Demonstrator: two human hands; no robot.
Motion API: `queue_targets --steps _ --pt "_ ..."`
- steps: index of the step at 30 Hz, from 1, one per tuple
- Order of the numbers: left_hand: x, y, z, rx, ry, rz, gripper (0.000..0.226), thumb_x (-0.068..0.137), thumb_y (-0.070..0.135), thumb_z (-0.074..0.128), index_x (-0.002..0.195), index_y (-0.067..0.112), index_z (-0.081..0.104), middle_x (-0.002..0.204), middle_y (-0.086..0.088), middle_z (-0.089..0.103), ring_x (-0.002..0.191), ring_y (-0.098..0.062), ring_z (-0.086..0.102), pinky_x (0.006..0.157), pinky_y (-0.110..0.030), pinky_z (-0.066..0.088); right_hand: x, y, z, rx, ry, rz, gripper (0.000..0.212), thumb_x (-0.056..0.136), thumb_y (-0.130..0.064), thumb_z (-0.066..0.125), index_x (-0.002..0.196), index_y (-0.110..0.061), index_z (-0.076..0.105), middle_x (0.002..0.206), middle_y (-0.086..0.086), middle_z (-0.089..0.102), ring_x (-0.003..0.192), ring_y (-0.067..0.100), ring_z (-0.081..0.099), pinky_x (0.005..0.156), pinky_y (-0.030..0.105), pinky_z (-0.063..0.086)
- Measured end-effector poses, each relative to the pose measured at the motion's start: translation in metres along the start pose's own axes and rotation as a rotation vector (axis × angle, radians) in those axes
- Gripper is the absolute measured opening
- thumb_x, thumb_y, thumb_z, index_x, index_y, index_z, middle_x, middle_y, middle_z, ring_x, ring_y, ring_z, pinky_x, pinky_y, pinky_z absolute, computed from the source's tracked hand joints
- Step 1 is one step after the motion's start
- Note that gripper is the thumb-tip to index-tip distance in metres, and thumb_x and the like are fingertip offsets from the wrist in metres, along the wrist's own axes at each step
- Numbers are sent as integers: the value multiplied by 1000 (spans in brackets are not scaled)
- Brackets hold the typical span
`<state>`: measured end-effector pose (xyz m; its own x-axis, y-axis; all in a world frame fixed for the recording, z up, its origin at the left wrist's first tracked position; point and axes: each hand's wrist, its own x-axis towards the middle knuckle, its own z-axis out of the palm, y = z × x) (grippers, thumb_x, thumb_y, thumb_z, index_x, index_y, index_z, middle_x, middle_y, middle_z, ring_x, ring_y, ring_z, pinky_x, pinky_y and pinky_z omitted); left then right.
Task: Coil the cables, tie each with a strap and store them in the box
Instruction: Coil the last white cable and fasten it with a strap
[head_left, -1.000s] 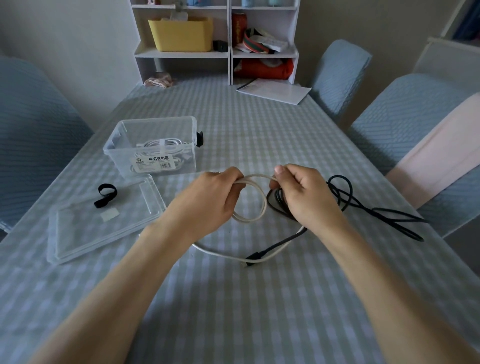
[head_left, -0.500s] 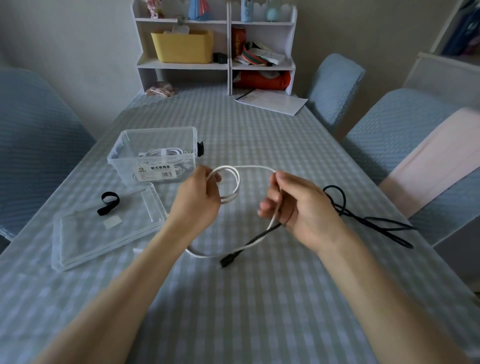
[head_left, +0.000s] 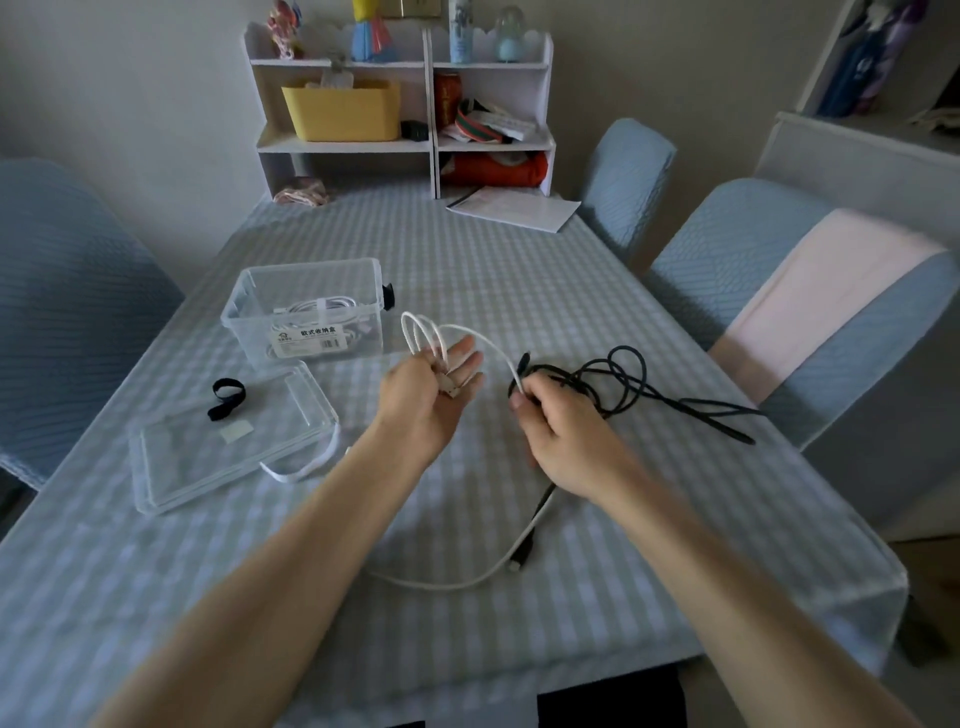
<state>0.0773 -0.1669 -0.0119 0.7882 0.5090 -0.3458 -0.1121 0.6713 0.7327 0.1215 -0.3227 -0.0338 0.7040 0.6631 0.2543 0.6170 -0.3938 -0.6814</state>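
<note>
That white cable (head_left: 470, 579) is light and floppy but springy, so I reckon the loops will want to pop open unless they're kept pinned. Left hand (head_left: 434, 392) is palm-up, fingers fairly spread, a few loops hooked over them with the connector lying against the fingers. Right hand (head_left: 558, 434) pinches the free run beside the black cable (head_left: 631, 387). The slack trails over the table (head_left: 519, 270) toward me. I'd grab where the loops cross. Black strap (head_left: 227, 397) waits on the lid (head_left: 228, 457), box (head_left: 306, 312) behind.

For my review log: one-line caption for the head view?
Left hand carries white cable loops, right hand feeds more; clear box waits open.
</note>
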Motion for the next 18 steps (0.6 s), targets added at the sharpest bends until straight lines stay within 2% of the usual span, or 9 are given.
queue_targets --steps 3,5,7,8,9,11,12,15,18 --pt "0 -7 10 -164 -94 -112 27 106 12 25 100 18 50 115 -20 70 101 -35 70 92 -56 50 2 1 2 -53 63 -40 23 104 -25 45 81 -20 42 55 -6 46 49 11 46 52 38 36" --pt "-4 -11 16 -235 -150 -148 23 106 16 26 96 17 47 97 -13 75 89 -33 74 88 -55 52 0 3 6 -42 99 -49 24 103 -27 46 81 -19 43 57 -6 49 52 12 49 54 42 39" --pt "-7 -13 20 -297 -198 -157 27 106 17 28 87 12 47 68 -6 65 68 -24 72 85 -46 56 -3 5 6 1 110 -77 33 102 -30 49 76 -11 49 55 -4 50 49 13 49 51 38 39" --pt "-9 -11 22 -304 -196 -156 31 105 17 29 81 12 47 58 -2 55 53 -17 64 71 -35 58 -5 5 5 26 104 -98 37 102 -32 51 73 -8 52 53 -3 49 47 15 48 49 36 38" --pt "-11 -9 22 -307 -192 -154 32 104 17 30 76 13 46 54 1 46 41 -11 50 52 -25 51 -7 5 3 57 87 -114 41 101 -34 53 71 -6 54 51 0 49 45 17 47 48 35 37" --pt "-6 -6 18 -279 -170 -126 29 100 12 29 76 16 45 54 5 36 33 -6 27 33 -19 23 -6 7 -2 138 41 -101 47 99 -39 55 66 -7 54 49 7 49 45 24 46 49 38 37" --pt "-3 -5 14 -238 -147 -88 28 99 10 28 77 17 45 54 5 34 33 -6 21 31 -19 17 -6 9 -6 173 25 -85 48 98 -40 57 63 -8 54 47 5 46 44 24 44 48 35 36" --pt "4 -1 1 -62 -42 54 30 97 5 26 80 18 47 54 5 32 35 -7 18 32 -21 14 -4 22 -19 156 5 -82 46 95 -38 63 58 -12 57 44 -3 41 43 9 38 49 22 32" --pt "6 2 -5 98 55 157 29 94 2 25 87 18 49 55 4 32 39 -9 18 39 -21 11 -4 34 -34 191 -109 -37 47 87 -41 65 55 -7 64 40 -6 44 41 10 44 50 19 35"
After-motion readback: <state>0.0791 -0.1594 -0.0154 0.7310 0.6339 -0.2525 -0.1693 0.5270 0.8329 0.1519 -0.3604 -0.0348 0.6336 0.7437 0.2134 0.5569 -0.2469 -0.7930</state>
